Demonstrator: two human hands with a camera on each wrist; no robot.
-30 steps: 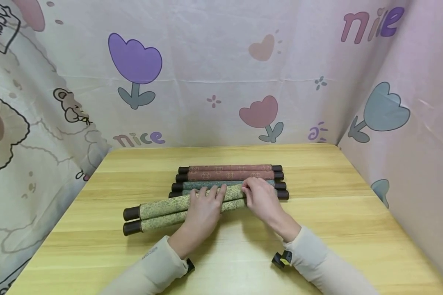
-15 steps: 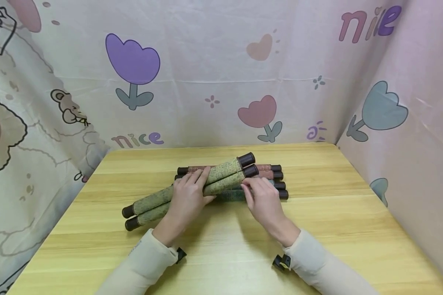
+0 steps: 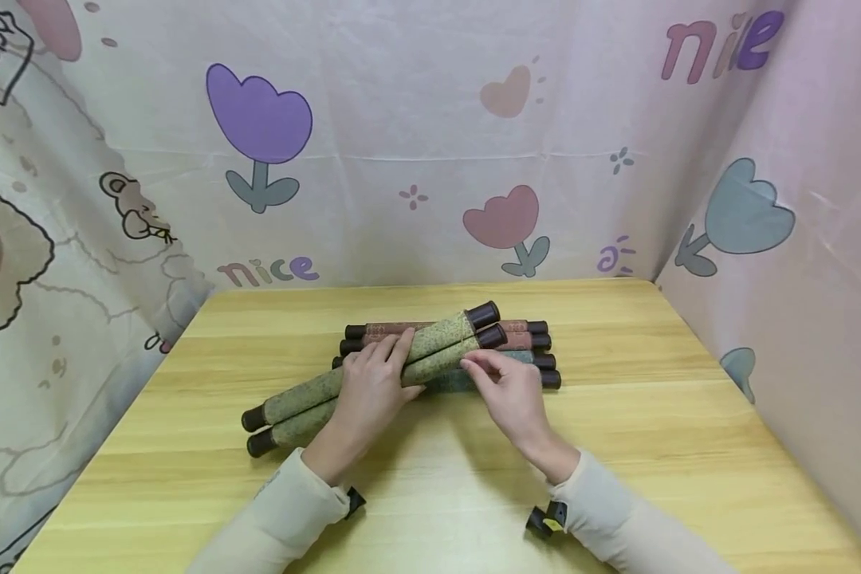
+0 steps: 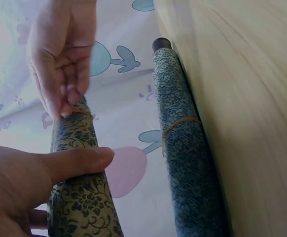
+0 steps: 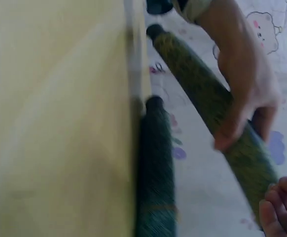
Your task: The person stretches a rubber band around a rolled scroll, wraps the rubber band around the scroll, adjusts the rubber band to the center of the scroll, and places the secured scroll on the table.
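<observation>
A yellow-green patterned scroll [image 3: 438, 339], rolled from both ends into two side-by-side rolls with dark end knobs, is raised at its right end and slants over the other scrolls. My left hand [image 3: 373, 383] grips it near the middle, its thumb [image 4: 84, 160] across the near roll in the left wrist view. At the scroll's right end, the curled fingertips of my right hand [image 3: 509, 395] pinch a thin tan rubber band [image 4: 82, 112] that goes round the rolls. Part of that band is hidden by the fingers.
Behind and below lie a teal double scroll [image 3: 509, 367], with its own tan band [image 4: 180, 124], and a reddish one [image 3: 516, 340]. They rest parallel on the wooden table [image 3: 653, 414]. Printed cloth [image 3: 402, 119] hangs around the table's back and sides.
The yellow-green scroll's right end has swung up and away, and its left end stays low. My left hand moved left along it. My right hand now pinches near the scroll's right end.
</observation>
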